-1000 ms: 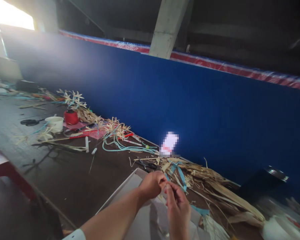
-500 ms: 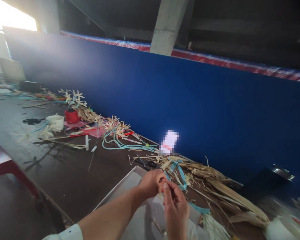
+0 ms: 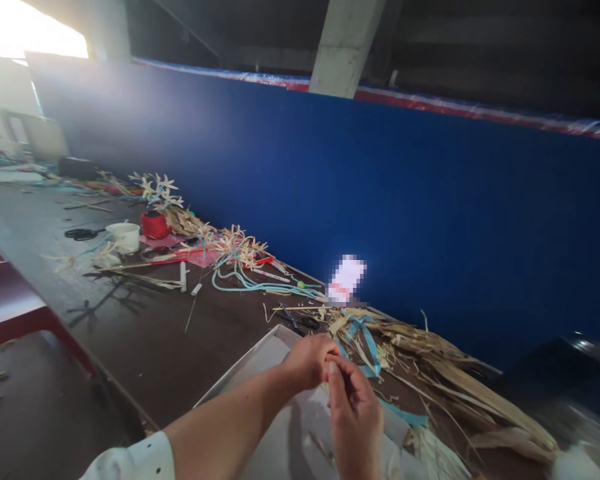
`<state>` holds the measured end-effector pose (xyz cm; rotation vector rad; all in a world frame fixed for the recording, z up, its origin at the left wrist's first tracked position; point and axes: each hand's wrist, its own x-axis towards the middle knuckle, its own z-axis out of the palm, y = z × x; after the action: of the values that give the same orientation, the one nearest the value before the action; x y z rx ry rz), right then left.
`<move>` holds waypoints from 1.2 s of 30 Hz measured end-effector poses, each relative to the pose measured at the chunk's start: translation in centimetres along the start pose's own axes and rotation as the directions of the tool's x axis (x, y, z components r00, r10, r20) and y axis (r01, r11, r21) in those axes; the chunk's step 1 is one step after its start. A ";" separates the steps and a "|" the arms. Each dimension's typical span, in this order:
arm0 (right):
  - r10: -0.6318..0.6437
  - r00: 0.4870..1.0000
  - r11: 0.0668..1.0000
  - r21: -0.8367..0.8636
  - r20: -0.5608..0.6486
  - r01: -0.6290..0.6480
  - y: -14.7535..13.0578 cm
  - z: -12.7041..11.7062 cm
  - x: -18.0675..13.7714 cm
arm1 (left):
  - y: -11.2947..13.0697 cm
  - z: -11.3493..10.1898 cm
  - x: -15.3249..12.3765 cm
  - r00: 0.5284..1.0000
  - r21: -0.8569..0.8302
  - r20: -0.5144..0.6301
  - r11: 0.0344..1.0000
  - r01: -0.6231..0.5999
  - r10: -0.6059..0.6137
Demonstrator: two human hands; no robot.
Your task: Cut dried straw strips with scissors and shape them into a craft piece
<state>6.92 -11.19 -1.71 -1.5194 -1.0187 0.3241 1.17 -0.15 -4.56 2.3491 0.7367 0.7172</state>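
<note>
My left hand [image 3: 313, 360] and my right hand [image 3: 355, 400] meet over a shallow white box [image 3: 240, 370], fingertips pressed together. Both are closed in a pinch. Whatever lies between the fingers is too small and too covered to make out. Just behind the hands lies a pair of dark scissors [image 3: 300, 321]. To their right are a light blue ribbon [image 3: 373, 347] and a bundle of dried husks [image 3: 430, 353].
Husk flowers on blue stems [image 3: 237, 247], a red thread spool [image 3: 154, 225], a white cup [image 3: 125, 237] and more scissors [image 3: 83, 233] lie farther left. A blue partition [image 3: 430, 200] borders the table's back. A red stool [image 3: 20, 307] stands at left.
The view has shifted slightly, so the table things sit a little farther right. My hands stay together; the fingertips have closed in, and a small dark spot between them no longer shows.
</note>
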 end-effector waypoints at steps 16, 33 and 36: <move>0.069 0.997 0.996 0.049 -0.032 -0.068 0.1 -0.7 0.7 | -0.2 0.4 0.2 0.998 0.009 -0.057 1.000 0.027 -0.027; 0.187 0.981 0.975 0.135 -0.057 -0.178 -1.0 -4.3 2.5 | -0.6 -0.1 0.5 0.990 0.112 -0.132 0.992 0.060 -0.045; 0.179 0.982 0.971 -0.175 0.067 -0.165 -0.6 -5.5 2.6 | -0.3 -0.4 0.4 0.994 0.134 -0.100 0.989 0.064 -0.051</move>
<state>12.08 -13.00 1.10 -1.7661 -1.0001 0.4343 1.09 0.48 -4.37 2.4187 0.9185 0.7813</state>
